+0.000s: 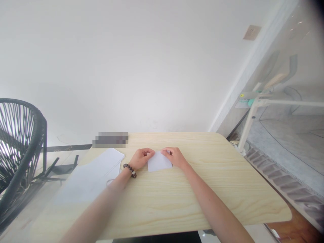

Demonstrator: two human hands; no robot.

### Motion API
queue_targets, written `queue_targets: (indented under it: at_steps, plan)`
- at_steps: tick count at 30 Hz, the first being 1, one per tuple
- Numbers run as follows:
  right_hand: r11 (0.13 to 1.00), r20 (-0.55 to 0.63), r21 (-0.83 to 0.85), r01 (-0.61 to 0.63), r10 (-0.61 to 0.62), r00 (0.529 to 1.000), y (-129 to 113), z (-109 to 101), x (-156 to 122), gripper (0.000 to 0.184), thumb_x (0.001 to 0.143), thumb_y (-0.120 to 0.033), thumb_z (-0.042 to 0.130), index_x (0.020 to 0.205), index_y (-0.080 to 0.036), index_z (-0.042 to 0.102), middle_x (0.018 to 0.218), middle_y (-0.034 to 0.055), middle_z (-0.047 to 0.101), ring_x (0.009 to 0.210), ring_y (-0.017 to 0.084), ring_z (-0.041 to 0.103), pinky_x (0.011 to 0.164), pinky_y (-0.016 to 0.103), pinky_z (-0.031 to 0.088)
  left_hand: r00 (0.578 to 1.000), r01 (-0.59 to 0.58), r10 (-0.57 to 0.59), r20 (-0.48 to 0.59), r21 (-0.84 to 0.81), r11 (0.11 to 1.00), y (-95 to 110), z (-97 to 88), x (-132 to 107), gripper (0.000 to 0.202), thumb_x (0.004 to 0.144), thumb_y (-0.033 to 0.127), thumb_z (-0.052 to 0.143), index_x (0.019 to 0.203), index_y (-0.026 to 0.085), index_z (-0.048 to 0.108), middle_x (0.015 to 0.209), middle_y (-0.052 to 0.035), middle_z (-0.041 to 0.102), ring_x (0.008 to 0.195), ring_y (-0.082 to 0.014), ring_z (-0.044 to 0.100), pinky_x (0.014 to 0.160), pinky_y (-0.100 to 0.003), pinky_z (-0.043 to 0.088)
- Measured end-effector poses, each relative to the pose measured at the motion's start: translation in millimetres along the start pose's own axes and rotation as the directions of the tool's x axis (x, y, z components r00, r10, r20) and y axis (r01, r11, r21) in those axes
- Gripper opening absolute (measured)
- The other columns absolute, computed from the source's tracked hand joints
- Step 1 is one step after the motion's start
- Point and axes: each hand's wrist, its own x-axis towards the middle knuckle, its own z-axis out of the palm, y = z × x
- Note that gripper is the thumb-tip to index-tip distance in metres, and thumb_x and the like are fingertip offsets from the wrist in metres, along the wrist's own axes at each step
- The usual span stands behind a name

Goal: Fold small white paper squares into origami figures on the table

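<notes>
A small white piece of paper (159,162) is held between my two hands, just above or on the wooden table (162,202); I cannot tell whether it touches the top. My left hand (141,158), with a dark bead bracelet (130,170) at its wrist, pinches the paper's upper left corner between thumb and fingers. At the upper right corner, my right hand (175,156) pinches it the same way. Larger white sheets of paper (93,179) lie on the table to the left, partly behind my left forearm.
At the table's back left edge lies a dark, pixelated object (111,139). A black woven chair (22,152) stands at the left. A white metal frame (249,125) is to the right of the table, and a wall (152,67) rises behind it.
</notes>
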Motion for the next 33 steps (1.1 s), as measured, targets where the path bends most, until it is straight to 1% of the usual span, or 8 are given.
queue_targets:
  at_steps: [5,9,16,20,23,26,28,33]
  plan:
    - [0.999,0.044,0.008,0.048,-0.048,0.998,-11,7,-2,0.028,0.079,-0.034,0.040,0.080,-0.018,0.063,0.076,-0.0001,0.064,0.064,0.010,0.053,0.057,0.019,0.036,1.000,-0.007,0.007,0.009,-0.053,0.999,4,1.6,-2,0.032,0.070,0.042,0.046,0.076,0.013,0.060,0.076,-0.0041,0.062,0.068,-0.0146,0.054,0.056,-0.021,0.041]
    - [0.999,0.058,0.009,0.043,-0.043,0.997,-16,8,-2,0.026,0.079,-0.032,0.040,0.079,-0.018,0.063,0.078,0.0000,0.064,0.067,0.011,0.054,0.059,0.020,0.037,1.000,0.005,-0.004,0.012,-0.058,0.998,3,3.3,-1,0.032,0.071,0.041,0.045,0.074,0.012,0.059,0.073,-0.0044,0.061,0.065,-0.0139,0.054,0.053,-0.020,0.040]
    - [0.998,0.054,0.000,0.066,-0.066,0.996,-14,8,-1,0.025,0.079,-0.031,0.040,0.079,-0.018,0.062,0.077,-0.0002,0.064,0.066,0.010,0.054,0.059,0.019,0.037,1.000,0.005,-0.005,-0.002,0.011,1.000,0,2.2,0,0.031,0.071,0.039,0.045,0.075,0.013,0.061,0.075,-0.0042,0.063,0.068,-0.0153,0.055,0.055,-0.021,0.041]
    - [0.997,0.051,-0.004,0.071,-0.071,0.996,-9,0,0,0.025,0.078,-0.030,0.041,0.078,-0.018,0.063,0.078,0.0006,0.064,0.070,0.011,0.055,0.062,0.020,0.037,1.000,0.017,-0.017,0.002,0.038,0.999,-2,-0.2,0,0.031,0.071,0.035,0.043,0.082,0.013,0.063,0.079,-0.0041,0.064,0.071,-0.0166,0.057,0.060,-0.023,0.043]
    - [0.999,0.032,0.000,0.048,-0.048,0.998,-3,-10,0,0.025,0.078,-0.031,0.042,0.078,-0.018,0.063,0.081,0.0014,0.064,0.073,0.012,0.055,0.064,0.020,0.038,0.998,0.055,-0.054,0.020,-0.021,0.998,-4,-0.2,1,0.030,0.071,0.030,0.042,0.086,0.013,0.062,0.078,-0.0039,0.065,0.069,-0.0159,0.058,0.062,-0.024,0.045]
    - [1.000,0.049,-0.001,0.011,-0.011,0.999,1,-16,-1,0.026,0.077,-0.033,0.042,0.077,-0.017,0.063,0.080,0.0013,0.064,0.068,0.011,0.055,0.058,0.020,0.037,0.995,0.091,-0.084,0.058,-0.131,0.987,-3,0.9,1,0.029,0.070,0.026,0.041,0.085,0.013,0.061,0.079,-0.0043,0.064,0.070,-0.0152,0.058,0.065,-0.025,0.046]
    - [1.000,0.053,-0.006,0.007,-0.006,0.999,2,-16,-1,0.026,0.077,-0.033,0.042,0.076,-0.017,0.063,0.079,0.0008,0.064,0.066,0.011,0.054,0.056,0.020,0.036,0.995,0.084,-0.074,0.064,-0.162,0.983,-2,1.0,1,0.028,0.070,0.026,0.041,0.084,0.013,0.061,0.080,-0.0044,0.064,0.071,-0.0152,0.058,0.066,-0.025,0.046]
    - [1.000,0.050,-0.022,0.023,-0.022,0.999,-5,-5,-2,0.025,0.078,-0.031,0.041,0.077,-0.018,0.063,0.077,0.0002,0.064,0.066,0.011,0.054,0.058,0.020,0.036,0.999,0.025,-0.023,0.027,-0.057,0.998,5,0.0,-1,0.029,0.071,0.034,0.042,0.080,0.013,0.061,0.077,-0.0039,0.063,0.069,-0.0154,0.056,0.060,-0.023,0.044]
